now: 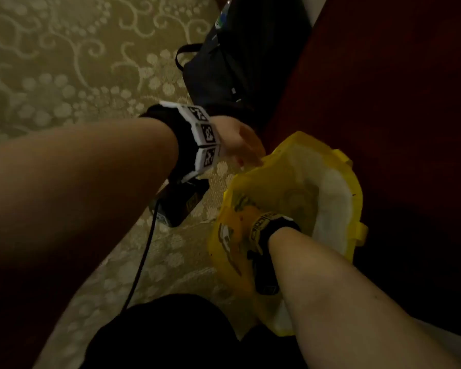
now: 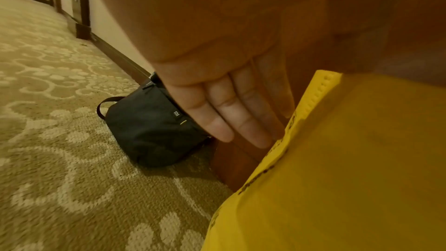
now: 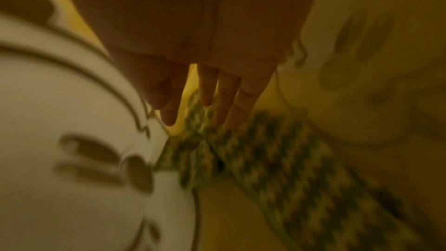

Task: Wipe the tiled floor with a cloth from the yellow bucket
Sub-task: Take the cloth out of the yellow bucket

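Observation:
The yellow bucket stands on the carpet against a dark red wall, with pale cloths inside. My left hand is at its near-left rim; the left wrist view shows this left hand with straight fingers beside the bucket's outer wall. My right arm reaches down into the bucket, the hand itself hidden past the wrist band. In the blurred right wrist view the right hand has straight, spread fingers, their tips at a green-and-white checked cloth that lies between white patterned cloths.
A black bag lies on the patterned carpet beyond the bucket, against the dark red wall. A black box with a cable sits under my left wrist. My dark-clothed knee is at the bottom.

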